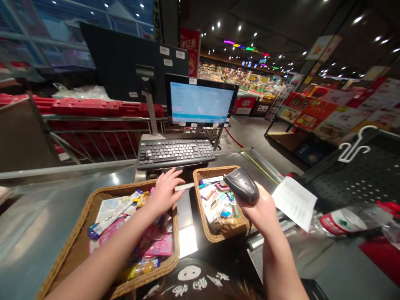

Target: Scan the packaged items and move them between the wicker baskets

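My right hand [261, 208] grips a dark grey handheld barcode scanner [242, 185], its head over the smaller wicker basket [204, 225]. That basket holds a jumble of small packaged goods [217, 202]. Over the far right part of the larger wicker basket [176, 246], my left hand [167, 189] is open, fingers spread and holding nothing. Inside this basket lie pink packets [161, 246], a long clear-and-blue package [114, 214] and other small goods, partly hidden by my left forearm. A black keyboard [176, 151] sits just beyond my left fingertips.
Behind the keyboard stands a lit monitor [201, 102], with a larger dark screen back [125, 62] to its left. A metal counter [71, 179] carries the baskets. At right are a printed paper sheet [295, 200], a clear bottle with a red-and-white label [342, 221] and white hooks [353, 150].
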`<action>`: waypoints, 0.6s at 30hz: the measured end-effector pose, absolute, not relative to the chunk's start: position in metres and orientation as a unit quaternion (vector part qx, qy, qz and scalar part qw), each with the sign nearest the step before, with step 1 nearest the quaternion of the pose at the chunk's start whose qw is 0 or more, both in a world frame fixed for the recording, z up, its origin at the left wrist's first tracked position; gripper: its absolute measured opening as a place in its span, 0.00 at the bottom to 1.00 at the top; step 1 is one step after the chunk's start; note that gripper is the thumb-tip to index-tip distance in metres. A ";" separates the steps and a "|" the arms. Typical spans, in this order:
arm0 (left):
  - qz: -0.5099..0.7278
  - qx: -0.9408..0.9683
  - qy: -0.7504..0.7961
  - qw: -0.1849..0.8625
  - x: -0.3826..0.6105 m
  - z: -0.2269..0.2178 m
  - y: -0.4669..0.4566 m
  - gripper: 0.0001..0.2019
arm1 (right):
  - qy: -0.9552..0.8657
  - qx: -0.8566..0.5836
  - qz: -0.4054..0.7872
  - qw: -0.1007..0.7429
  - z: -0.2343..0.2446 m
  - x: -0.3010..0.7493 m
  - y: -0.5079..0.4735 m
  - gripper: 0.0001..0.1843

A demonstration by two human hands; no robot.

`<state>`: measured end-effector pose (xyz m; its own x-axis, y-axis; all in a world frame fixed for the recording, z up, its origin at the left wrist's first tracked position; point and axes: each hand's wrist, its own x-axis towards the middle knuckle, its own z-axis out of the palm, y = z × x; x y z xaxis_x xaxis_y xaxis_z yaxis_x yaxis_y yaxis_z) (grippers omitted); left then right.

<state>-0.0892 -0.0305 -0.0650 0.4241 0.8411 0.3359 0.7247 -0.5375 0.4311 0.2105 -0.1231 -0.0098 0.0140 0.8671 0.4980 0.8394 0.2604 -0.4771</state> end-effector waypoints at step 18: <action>-0.017 0.988 0.141 0.065 0.149 -0.158 -0.029 0.04 | -0.680 -0.617 0.017 0.396 -0.017 0.305 -0.133 0.20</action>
<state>0.1488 -0.0295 -0.1582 0.9595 0.2769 -0.0516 0.2813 -0.9515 0.1246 0.3050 -0.1326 -0.0168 0.0754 0.8529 0.5166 0.8255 0.2372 -0.5121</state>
